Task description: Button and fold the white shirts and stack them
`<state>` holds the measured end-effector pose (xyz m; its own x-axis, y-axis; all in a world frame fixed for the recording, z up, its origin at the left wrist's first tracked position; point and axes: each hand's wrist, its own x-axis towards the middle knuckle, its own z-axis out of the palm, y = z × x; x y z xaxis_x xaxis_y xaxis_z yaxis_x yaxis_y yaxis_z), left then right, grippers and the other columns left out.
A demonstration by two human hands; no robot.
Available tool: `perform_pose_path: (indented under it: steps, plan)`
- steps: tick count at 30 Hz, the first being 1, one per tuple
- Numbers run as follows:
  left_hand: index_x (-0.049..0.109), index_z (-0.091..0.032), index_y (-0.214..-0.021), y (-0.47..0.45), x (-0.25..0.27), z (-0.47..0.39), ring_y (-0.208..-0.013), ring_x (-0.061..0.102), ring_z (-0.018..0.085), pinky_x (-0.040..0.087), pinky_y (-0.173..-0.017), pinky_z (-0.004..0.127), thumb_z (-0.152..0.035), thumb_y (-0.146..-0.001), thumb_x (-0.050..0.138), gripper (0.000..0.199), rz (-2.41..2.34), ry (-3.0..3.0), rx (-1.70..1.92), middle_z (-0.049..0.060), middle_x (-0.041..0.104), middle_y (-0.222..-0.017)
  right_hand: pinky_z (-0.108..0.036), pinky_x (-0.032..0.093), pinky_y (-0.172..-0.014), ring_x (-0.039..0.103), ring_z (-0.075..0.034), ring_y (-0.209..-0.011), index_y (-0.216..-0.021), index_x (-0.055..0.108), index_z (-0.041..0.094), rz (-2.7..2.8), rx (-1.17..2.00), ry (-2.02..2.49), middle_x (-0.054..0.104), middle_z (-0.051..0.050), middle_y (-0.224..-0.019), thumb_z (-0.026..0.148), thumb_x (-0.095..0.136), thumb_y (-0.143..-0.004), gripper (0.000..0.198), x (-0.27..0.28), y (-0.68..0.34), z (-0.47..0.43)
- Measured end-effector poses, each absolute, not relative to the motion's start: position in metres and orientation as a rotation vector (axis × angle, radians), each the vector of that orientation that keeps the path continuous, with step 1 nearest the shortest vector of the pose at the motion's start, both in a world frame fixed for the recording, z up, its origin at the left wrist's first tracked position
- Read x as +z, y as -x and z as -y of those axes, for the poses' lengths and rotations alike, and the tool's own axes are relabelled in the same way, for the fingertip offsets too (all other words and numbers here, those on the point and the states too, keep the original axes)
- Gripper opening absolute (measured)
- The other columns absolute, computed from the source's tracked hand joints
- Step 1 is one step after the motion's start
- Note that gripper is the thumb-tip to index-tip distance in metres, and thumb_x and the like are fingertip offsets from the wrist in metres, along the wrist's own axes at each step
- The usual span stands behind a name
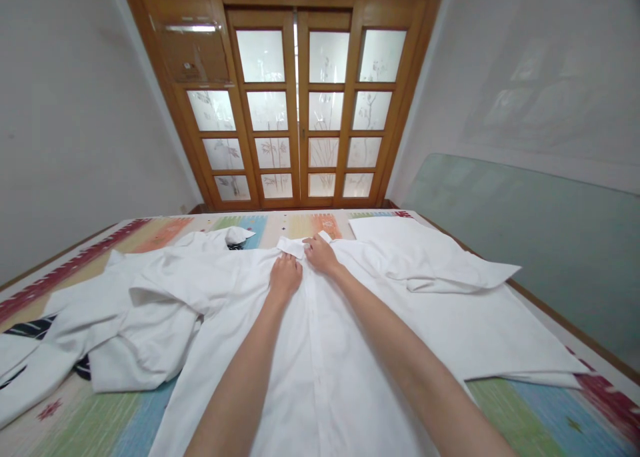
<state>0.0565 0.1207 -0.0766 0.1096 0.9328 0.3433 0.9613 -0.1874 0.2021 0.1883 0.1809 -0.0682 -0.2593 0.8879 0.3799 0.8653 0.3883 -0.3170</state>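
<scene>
A white shirt (340, 363) lies spread front side up, its collar at the far end and its button placket running down the middle. My right hand (320, 253) is closed at the collar (291, 246), thumb and fingers pinching the cloth near its opening. Just left of it and a little nearer, my left hand (287, 273) has its fingers curled on the fabric below the collar's left side. Both forearms reach forward over the shirt's front. The fingertips are partly hidden.
Crumpled white clothing (145, 337) with black patterned parts lies to the left. Folded white cloth (480, 323) lies to the right. Underneath is a striped multicoloured cover (545, 410). A pale green panel (525, 237) borders the right side; wooden glazed doors (299, 137) stand beyond.
</scene>
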Motion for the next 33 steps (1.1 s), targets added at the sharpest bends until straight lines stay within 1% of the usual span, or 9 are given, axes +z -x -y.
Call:
perform_pose_path:
  steps: [3, 7, 10, 16, 19, 23, 26, 30, 33]
  plan:
    - [0.062, -0.013, -0.111, -0.054, -0.078, -0.121, -0.124, 0.048, 0.026, 0.035, -0.104, 0.041, -0.022, -0.095, 0.035, 0.033, 1.851, 2.336, -0.538, 0.016, 0.062, -0.122, -0.028, 0.041, -0.087, 0.059, -0.021, -0.102, -0.12, 0.064, 0.018, 2.211, 0.146, 1.628, 0.064, -0.011, -0.109, 0.021, 0.046, -0.089, 0.035, -0.07, -0.178, -0.178]
    - [0.06, -0.017, -0.115, -0.053, -0.079, -0.119, -0.126, 0.047, 0.025, 0.036, -0.103, 0.042, -0.024, -0.096, 0.035, 0.032, 1.83, 2.336, -0.521, 0.012, 0.061, -0.124, -0.029, 0.041, -0.087, 0.059, -0.022, -0.105, -0.12, 0.063, 0.019, 2.128, 0.172, 1.712, 0.066, -0.012, -0.113, 0.027, 0.045, -0.09, 0.036, -0.072, -0.175, -0.177]
    - [0.06, -0.019, -0.116, -0.053, -0.077, -0.119, -0.126, 0.046, 0.026, 0.037, -0.102, 0.043, -0.025, -0.096, 0.036, 0.031, 1.858, 2.331, -0.52, 0.011, 0.062, -0.124, -0.028, 0.041, -0.084, 0.06, -0.022, -0.103, -0.117, 0.061, 0.019, 2.062, 0.202, 1.706, 0.067, -0.011, -0.111, 0.027, 0.047, -0.088, 0.033, -0.072, -0.177, -0.178]
    - [0.063, -0.02, -0.112, -0.056, -0.075, -0.125, -0.127, 0.044, 0.029, 0.036, -0.101, 0.046, -0.026, -0.095, 0.038, 0.031, 1.918, 2.366, -0.549, 0.012, 0.062, -0.124, -0.026, 0.038, -0.068, 0.061, -0.02, -0.08, -0.1, 0.058, 0.019, 1.847, 0.234, 1.626, 0.068, -0.005, -0.084, 0.025, 0.054, -0.081, 0.02, -0.078, -0.181, -0.178]
    - [0.064, -0.021, -0.112, -0.061, -0.073, -0.131, -0.127, 0.043, 0.03, 0.033, -0.102, 0.048, -0.024, -0.093, 0.039, 0.032, 2.039, 2.358, -0.585, 0.012, 0.062, -0.126, -0.025, 0.037, -0.066, 0.059, -0.018, -0.074, -0.091, 0.055, 0.021, 1.773, 0.228, 1.548, 0.065, -0.001, -0.075, 0.029, 0.058, -0.079, 0.015, -0.082, -0.183, -0.179]
    - [0.069, -0.022, -0.106, -0.07, -0.067, -0.138, -0.123, 0.046, 0.031, 0.034, -0.1, 0.049, -0.025, -0.091, 0.044, 0.029, 2.223, 2.264, -0.675, 0.012, 0.06, -0.127, -0.025, 0.036, -0.065, 0.057, -0.017, -0.071, -0.086, 0.053, 0.022, 1.719, 0.239, 1.514, 0.061, 0.001, -0.07, 0.029, 0.057, -0.079, 0.011, -0.085, -0.184, -0.179]
    - [0.073, -0.021, -0.099, -0.076, -0.065, -0.14, -0.117, 0.05, 0.032, 0.038, -0.095, 0.048, -0.026, -0.09, 0.047, 0.028, 2.259, 2.133, -0.774, 0.014, 0.063, -0.121, -0.025, 0.036, -0.065, 0.056, -0.017, -0.071, -0.087, 0.053, 0.022, 1.707, 0.236, 1.515, 0.061, 0.001, -0.071, 0.023, 0.054, -0.077, 0.01, -0.085, -0.185, -0.179]
    - [0.075, -0.019, -0.086, -0.081, -0.065, -0.144, -0.105, 0.058, 0.03, 0.04, -0.088, 0.043, -0.025, -0.089, 0.046, 0.03, 2.239, 2.146, -0.807, 0.015, 0.069, -0.104, -0.025, 0.037, -0.065, 0.055, -0.016, -0.072, -0.097, 0.053, 0.022, 1.683, 0.223, 1.463, 0.06, 0.002, -0.075, 0.017, 0.051, -0.072, 0.026, -0.085, -0.185, -0.179]
    - [0.075, -0.02, -0.087, -0.083, -0.064, -0.15, -0.101, 0.062, 0.028, 0.04, -0.086, 0.039, -0.026, -0.089, 0.047, 0.029, 2.289, 2.168, -0.855, 0.013, 0.073, -0.098, -0.024, 0.037, -0.064, 0.055, -0.016, -0.07, -0.099, 0.052, 0.021, 1.611, 0.205, 1.457, 0.058, 0.002, -0.073, 0.017, 0.052, -0.071, 0.028, -0.085, -0.186, -0.18]
